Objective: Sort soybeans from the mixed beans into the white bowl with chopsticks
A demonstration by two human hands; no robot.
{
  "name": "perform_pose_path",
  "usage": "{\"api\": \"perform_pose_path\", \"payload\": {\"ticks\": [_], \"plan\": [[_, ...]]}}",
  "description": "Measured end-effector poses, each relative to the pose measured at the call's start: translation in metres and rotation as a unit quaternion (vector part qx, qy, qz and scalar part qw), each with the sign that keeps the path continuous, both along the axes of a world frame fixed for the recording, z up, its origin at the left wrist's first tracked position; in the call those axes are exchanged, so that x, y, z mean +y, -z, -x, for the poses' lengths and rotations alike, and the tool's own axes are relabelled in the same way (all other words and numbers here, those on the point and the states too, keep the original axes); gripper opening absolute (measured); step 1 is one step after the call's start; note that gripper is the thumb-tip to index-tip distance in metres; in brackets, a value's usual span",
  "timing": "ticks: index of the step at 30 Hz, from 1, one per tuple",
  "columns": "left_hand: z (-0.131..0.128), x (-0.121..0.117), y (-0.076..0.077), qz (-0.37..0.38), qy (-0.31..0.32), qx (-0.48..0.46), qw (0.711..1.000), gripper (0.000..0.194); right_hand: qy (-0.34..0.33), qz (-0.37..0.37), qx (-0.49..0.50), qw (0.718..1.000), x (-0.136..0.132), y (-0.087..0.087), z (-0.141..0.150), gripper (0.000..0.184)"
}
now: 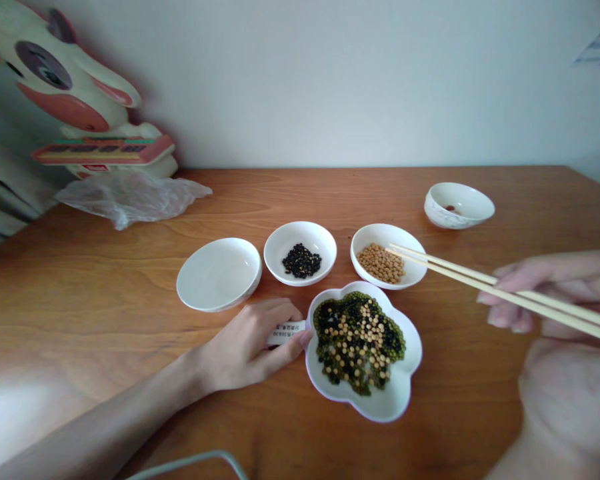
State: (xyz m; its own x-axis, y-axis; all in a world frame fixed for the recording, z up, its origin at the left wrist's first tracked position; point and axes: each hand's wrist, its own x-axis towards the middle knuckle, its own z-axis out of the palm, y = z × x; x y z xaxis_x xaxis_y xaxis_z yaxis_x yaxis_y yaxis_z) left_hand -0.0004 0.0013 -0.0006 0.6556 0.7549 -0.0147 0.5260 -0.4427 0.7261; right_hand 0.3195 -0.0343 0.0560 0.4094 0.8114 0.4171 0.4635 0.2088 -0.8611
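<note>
My left hand (260, 343) is closed around the labelled handle of a flower-shaped white dish (405, 380). Mixed green, black and yellow beans (355, 343) lie in that dish. In my right hand (555, 313) is a pair of chopsticks (505, 290), their tips reaching over the white bowl (415, 273) of yellow soybeans (381, 263). Whether the tips pinch a bean is too small to tell. Left of it stands a white bowl (300, 230) with black beans (302, 261). A further white bowl (219, 273) at the left has nothing visible in it.
A patterned bowl (459, 205) with a few reddish-brown pieces stands at the back right of the wooden table (130, 293). At the back left are a cow-shaped toy keyboard (103, 150) and a crumpled plastic bag (135, 197). A pale cable (195, 457) curves at the near edge.
</note>
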Motion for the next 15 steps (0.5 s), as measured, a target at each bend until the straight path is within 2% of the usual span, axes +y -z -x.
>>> {"api": "perform_pose_path", "payload": {"ticks": [1,3,6,8,10,15], "plan": [[0.000,0.000,0.000,0.001,0.000,0.000,1.000,0.026,0.023,-0.017,0.035,0.999,0.001,-0.006,0.010,0.064],[0.000,0.001,0.000,0.002,0.000,0.000,1.000,0.026,-0.017,0.057,0.056,0.997,0.003,-0.014,0.026,0.072],[0.000,0.001,0.000,-0.001,0.001,0.003,1.000,0.026,-0.172,0.130,0.029,0.976,0.008,-0.016,0.038,0.072],[0.000,0.001,0.001,-0.003,0.001,0.005,1.000,0.026,-0.244,0.161,0.000,0.956,0.010,-0.013,0.042,0.070],[-0.001,0.001,0.001,-0.002,0.000,0.005,1.000,0.025,-0.270,0.176,-0.022,0.946,0.013,-0.010,0.046,0.069],[-0.002,0.000,0.000,0.001,-0.003,0.002,1.000,0.024,-0.274,0.184,-0.042,0.943,0.014,-0.009,0.052,0.064]]}}
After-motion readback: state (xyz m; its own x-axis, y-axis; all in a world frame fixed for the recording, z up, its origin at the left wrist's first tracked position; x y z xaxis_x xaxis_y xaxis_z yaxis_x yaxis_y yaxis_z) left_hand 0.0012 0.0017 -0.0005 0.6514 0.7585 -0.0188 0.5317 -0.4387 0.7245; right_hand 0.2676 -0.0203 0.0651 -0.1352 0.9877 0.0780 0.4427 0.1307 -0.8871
